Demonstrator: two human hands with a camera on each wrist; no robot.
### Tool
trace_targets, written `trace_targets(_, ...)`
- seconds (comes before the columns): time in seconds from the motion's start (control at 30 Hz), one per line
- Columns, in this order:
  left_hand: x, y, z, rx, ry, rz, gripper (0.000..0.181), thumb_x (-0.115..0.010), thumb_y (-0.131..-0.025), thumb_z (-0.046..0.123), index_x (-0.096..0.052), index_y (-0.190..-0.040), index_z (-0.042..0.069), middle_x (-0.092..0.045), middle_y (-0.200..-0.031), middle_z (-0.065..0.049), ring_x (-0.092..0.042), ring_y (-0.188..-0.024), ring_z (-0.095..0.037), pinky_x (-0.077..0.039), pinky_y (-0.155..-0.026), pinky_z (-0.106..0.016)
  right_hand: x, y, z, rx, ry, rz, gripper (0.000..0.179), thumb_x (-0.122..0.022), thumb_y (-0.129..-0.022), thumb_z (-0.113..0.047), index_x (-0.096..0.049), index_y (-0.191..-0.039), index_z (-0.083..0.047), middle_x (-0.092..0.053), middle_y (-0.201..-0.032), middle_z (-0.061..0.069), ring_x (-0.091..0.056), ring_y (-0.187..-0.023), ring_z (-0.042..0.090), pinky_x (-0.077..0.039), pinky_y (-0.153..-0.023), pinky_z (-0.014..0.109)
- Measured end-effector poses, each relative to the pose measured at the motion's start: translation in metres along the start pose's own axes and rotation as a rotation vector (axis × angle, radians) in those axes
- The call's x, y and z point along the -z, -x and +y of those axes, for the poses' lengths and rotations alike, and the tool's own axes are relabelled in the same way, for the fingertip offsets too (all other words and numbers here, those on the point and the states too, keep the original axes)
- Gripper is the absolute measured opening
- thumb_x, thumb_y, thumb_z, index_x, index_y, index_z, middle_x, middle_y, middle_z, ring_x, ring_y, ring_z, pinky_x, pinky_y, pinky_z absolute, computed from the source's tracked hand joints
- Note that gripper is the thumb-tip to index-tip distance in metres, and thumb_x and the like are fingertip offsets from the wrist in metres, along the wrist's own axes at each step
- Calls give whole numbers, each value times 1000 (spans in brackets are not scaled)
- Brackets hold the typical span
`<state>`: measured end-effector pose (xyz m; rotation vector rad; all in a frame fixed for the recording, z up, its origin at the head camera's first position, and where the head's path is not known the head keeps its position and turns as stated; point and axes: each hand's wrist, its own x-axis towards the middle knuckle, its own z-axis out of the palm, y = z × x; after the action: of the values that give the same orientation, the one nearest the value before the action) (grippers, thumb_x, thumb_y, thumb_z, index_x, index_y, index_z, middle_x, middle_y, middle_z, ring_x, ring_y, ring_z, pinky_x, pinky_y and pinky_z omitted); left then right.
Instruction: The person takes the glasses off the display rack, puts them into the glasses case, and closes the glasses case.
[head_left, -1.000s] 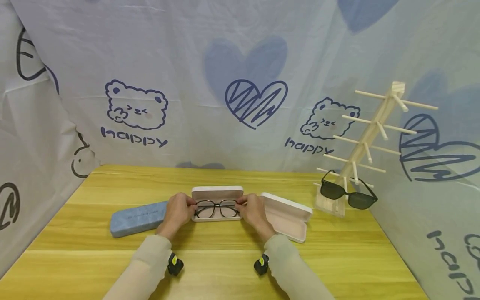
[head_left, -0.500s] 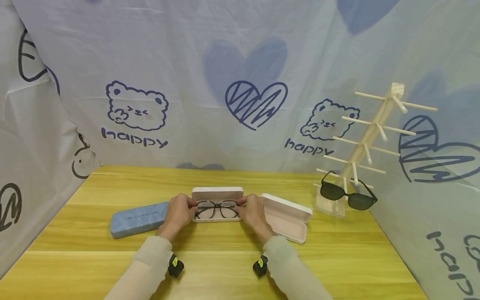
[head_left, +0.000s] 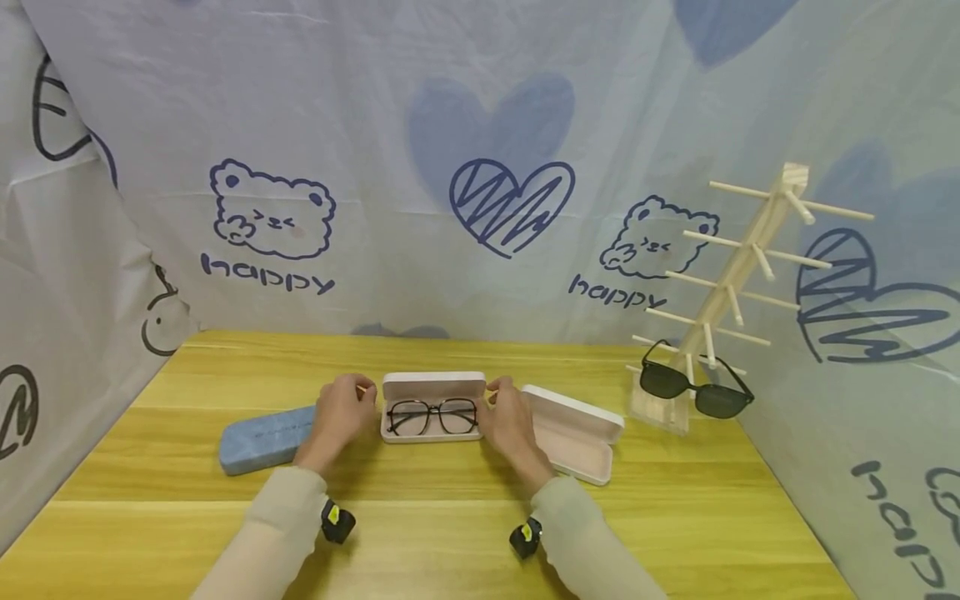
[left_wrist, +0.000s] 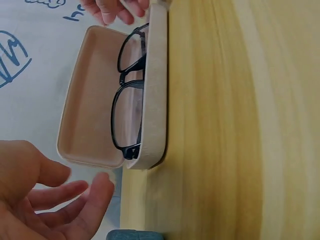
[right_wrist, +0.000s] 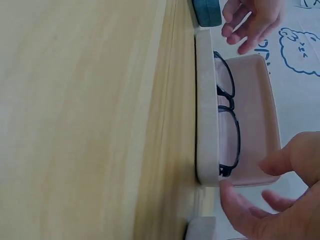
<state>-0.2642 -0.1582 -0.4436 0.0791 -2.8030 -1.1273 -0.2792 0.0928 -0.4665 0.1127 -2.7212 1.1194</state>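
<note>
- Black-rimmed eyeglasses point(head_left: 433, 409) lie in an open white oblong case point(head_left: 433, 380), between the left hand point(head_left: 340, 421) and right hand point(head_left: 512, 423).
- Left hand spread, just beside the case.
- Right hand loosely spread at its other end; contact unclear.

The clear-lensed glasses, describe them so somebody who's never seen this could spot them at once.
On the yellow wooden table, find the open white case between the left hand and the right hand. In it lie the black-framed glasses. Their clear lenses set them apart from the dark sunglasses on the wooden rack.
</note>
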Motion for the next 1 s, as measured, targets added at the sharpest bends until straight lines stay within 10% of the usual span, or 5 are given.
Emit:
trace_targets(0.33, 1, -5, 1, 26, 110, -93, 53, -42, -111, 39, -53, -148, 2, -71, -122, -28, -74, -66, -24, -59, -68, -37, 5, -1, -7, -11, -24, -72, 53, -48, -109, -34, -43, -152, -3, -74, -109, 23, -67, -109, 42, -49, -104, 60)
trace_targets(0.5, -3, -6, 2, 53, 130, -155, 56, -42, -111, 42, -50, -150, 4, -68, -126, -29, -75, -72, -27, -60, -65, -36, 4, -7, -6, -55, -92, -146, 54, -40, -112, -41, -44, -154, -9, -74, -72, 16, -75, -71, 34, -41, -117, 55)
trace_targets(0.77, -9, -5, 3, 33, 110, -158, 59, -40, -111, 45, -50, -151, 3, -73, -110, -26, -75, -80, -29, -63, -72, -43, -1, -16, -7, -116, -106, -134, 52, -41, -110, -50, -58, -143, -14, -70, -60, 18, -67, -47, 29, -60, -77, 36)
trace_targets(1.0, -9, -5, 3, 50, 128, -177, 60, -40, -111, 47, -48, -152, 4, -73, -99, -22, -73, -71, -24, -63, -69, -41, 0, -16, -7, -124, -100, -112, 51, -47, -107, -50, -61, -138, -12, -70, -65, 17, -66, -51, 26, -59, -89, 45)
